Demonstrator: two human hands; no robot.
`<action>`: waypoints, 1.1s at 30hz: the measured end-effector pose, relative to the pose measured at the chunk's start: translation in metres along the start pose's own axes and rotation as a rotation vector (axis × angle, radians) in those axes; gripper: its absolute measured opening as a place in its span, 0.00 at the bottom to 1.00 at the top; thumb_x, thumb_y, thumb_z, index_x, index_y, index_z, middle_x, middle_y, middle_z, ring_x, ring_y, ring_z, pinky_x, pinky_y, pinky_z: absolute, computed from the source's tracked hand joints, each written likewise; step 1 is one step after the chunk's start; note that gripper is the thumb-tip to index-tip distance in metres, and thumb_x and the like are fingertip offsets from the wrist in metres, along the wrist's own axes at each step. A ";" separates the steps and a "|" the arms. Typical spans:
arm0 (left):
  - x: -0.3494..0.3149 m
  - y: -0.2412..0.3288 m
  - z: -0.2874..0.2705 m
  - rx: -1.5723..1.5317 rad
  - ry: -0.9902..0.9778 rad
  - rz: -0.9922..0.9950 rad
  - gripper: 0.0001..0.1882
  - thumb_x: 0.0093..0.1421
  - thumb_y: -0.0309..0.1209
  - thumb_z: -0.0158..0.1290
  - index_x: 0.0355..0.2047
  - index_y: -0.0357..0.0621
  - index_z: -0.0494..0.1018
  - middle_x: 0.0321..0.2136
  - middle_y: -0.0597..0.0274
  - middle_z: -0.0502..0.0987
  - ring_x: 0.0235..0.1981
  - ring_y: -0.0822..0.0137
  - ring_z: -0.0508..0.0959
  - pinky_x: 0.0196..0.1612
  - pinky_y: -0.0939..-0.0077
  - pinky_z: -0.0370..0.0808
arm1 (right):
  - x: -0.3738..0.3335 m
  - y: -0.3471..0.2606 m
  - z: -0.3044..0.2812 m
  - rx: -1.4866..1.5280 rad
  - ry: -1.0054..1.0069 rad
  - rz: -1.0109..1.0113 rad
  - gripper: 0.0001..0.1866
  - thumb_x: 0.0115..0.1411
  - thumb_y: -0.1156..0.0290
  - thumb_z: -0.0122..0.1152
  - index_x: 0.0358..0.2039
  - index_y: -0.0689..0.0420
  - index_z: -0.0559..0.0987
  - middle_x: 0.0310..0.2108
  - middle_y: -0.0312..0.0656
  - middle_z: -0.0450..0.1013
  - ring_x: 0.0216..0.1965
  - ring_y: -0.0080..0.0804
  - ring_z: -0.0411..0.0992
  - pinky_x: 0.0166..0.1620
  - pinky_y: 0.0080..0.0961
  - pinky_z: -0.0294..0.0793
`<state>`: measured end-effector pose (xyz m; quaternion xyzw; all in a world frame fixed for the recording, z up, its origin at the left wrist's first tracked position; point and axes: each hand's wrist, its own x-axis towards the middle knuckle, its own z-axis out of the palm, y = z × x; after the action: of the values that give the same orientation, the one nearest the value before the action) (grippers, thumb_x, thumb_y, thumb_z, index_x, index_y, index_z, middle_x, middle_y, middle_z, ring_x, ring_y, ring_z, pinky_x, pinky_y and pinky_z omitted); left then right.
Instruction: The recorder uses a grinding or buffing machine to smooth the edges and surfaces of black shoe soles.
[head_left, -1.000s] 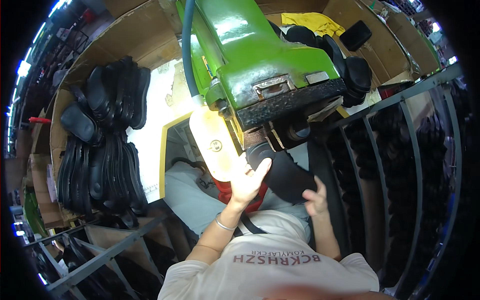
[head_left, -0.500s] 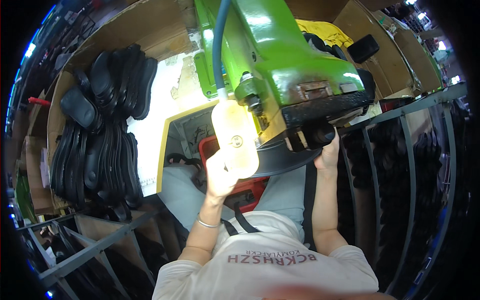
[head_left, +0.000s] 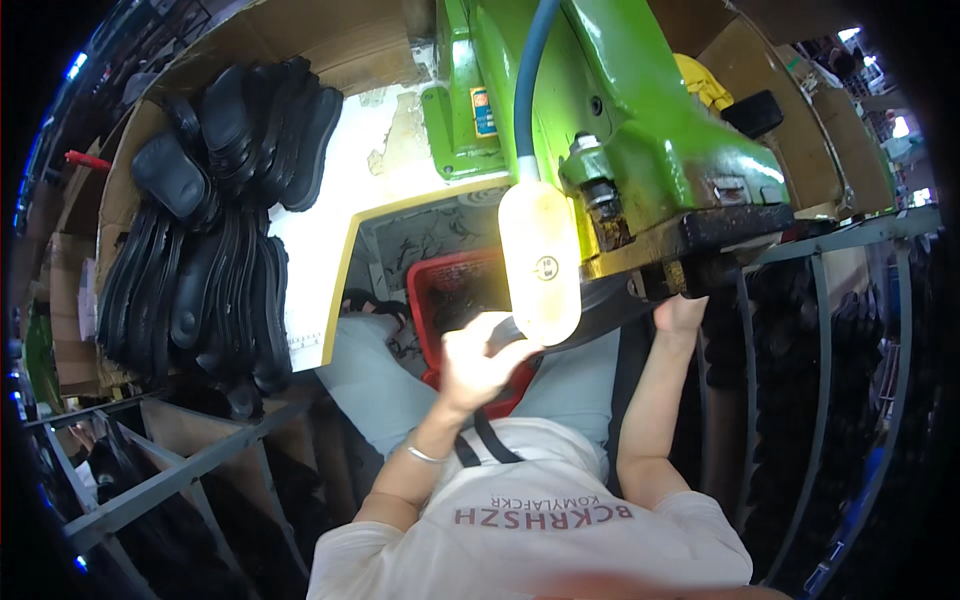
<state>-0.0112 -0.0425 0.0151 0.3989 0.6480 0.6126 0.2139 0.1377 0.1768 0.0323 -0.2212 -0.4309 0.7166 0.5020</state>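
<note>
A black shoe sole (head_left: 603, 318), long and curved, lies under the head of a green machine (head_left: 640, 150). My left hand (head_left: 478, 362) pinches its left end between thumb and fingers, beside the glowing oval lamp (head_left: 541, 270) on a blue-grey cable. The lamp covers part of the sole. My right hand (head_left: 681, 316) is raised to the underside of the machine's dark front part (head_left: 728, 232). Its fingers are mostly hidden there, and whether they grip the sole cannot be seen.
Stacked black soles (head_left: 190, 290) fill the left of the white, yellow-edged table (head_left: 342, 270), with cardboard walls around. A red crate (head_left: 425, 300) sits below the table's cut-out. Metal racks (head_left: 180, 515) flank me; a yellow cloth (head_left: 705, 82) lies at back right.
The view has shifted, so machine and lamp appear farther right. More of my left hand shows, beside the lamp instead of partly behind it. My right fingers are more hidden.
</note>
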 end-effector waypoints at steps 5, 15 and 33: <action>0.031 -0.002 0.046 -0.230 -0.017 -0.064 0.14 0.50 0.23 0.63 0.36 0.36 0.73 0.30 0.65 0.76 0.31 0.74 0.74 0.37 0.81 0.72 | 0.034 -0.025 -0.026 -0.006 0.027 0.038 0.19 0.52 0.84 0.56 0.47 0.63 0.70 0.43 0.41 0.72 0.43 0.29 0.71 0.48 0.24 0.70; 0.025 -0.011 -0.036 -0.585 0.161 -0.145 0.14 0.51 0.21 0.55 0.39 0.29 0.73 0.32 0.57 0.78 0.34 0.70 0.77 0.40 0.78 0.73 | -0.027 0.020 0.016 -0.049 0.017 0.151 0.23 0.48 0.82 0.59 0.47 0.67 0.70 0.42 0.42 0.72 0.44 0.27 0.70 0.49 0.23 0.68; 0.003 -0.003 -0.039 0.213 -0.187 -0.039 0.13 0.46 0.28 0.63 0.31 0.35 0.75 0.26 0.52 0.78 0.25 0.60 0.79 0.33 0.73 0.74 | -0.044 0.024 0.041 -0.273 -0.042 0.044 0.15 0.49 0.82 0.64 0.37 0.62 0.71 0.33 0.37 0.72 0.35 0.22 0.71 0.42 0.19 0.71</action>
<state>-0.0433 -0.0638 0.0191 0.4622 0.6940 0.4962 0.2418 0.1112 0.1176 0.0287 -0.2818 -0.5298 0.6666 0.4423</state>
